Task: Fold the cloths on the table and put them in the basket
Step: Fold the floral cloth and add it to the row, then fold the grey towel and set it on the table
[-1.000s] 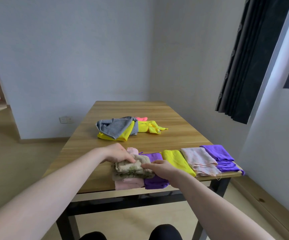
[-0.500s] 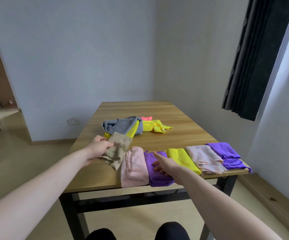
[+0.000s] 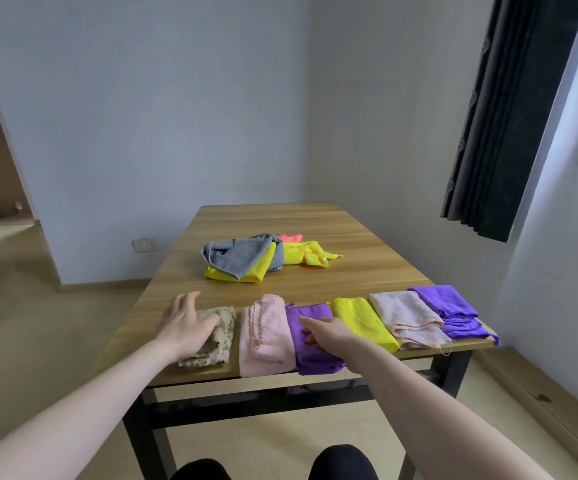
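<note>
left hand [image 3: 185, 323], fingers spread wide and flat, presses the folded beige patterned cloth [image 3: 215, 336] at the left end of a row along the table's [image 3: 315, 216] near edge. right hand [image 3: 327, 332], fingers loose and extended, rests on the folded purple cloth [image 3: 310, 341], gripping nothing. between them lies the folded pink cloth [image 3: 265, 336]; rightward follow a yellow cloth [image 3: 362, 322], a pale pink printed cloth [image 3: 408, 318] and a second purple cloth [image 3: 450, 311]. an unfolded pile [image 3: 256, 259] sits mid-table. no basket is visible. risk: several folded cloths overhang the near edge, so a brushing forearm could drag them to the floor.
</note>
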### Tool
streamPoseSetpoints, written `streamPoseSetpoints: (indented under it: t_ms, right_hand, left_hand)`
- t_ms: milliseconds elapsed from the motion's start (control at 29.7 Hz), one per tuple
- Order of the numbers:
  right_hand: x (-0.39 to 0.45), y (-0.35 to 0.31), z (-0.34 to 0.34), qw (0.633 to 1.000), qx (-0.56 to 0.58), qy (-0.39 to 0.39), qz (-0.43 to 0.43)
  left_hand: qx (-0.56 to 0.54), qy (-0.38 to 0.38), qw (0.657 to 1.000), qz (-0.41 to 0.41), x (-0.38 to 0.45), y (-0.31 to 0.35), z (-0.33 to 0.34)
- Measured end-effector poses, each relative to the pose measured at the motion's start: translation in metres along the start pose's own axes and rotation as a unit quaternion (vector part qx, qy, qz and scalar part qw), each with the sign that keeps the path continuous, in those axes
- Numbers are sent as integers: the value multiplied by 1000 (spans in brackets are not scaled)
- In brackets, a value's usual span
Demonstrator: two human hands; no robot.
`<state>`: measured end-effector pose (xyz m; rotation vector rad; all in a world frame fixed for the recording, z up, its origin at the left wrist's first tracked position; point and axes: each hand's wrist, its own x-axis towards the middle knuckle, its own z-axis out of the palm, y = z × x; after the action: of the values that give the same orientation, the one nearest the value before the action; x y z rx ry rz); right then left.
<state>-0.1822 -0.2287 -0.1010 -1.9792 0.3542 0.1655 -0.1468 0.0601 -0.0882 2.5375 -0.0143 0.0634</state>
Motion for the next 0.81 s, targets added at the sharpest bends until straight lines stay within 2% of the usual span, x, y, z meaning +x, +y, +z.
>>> streamPoseSetpoints:
  t_ms: [67,135,202,405,539,708,809]
  right_hand:
    - [-1,1,1,1000,-21,2,-11]
    - [-2,1,1,999,-49,5,-18]
    - [-4,1,2,998,-67,5,-19]
    - [-9,0,1,997,-78,4,-27]
    - [-12,-2,5,993,-111,7,-34]
    - [-17,-14,9,979,-193,23,-64]
    - [-15,-21,8,962,-233,82,-121]
  left_hand:
    - [40,-42,996,63,-2,1,4]
    - [71,-102,989,77,-4,2,13]
    - [98,-128,983,86,-6,2,24]
    - [63,-153,984,71,-15,15,40]
    - [89,-165,980,72,-13,15,41]
    - [120,-140,979,83,2,19,23]
    - [102,-107,983,109,8,30,6]
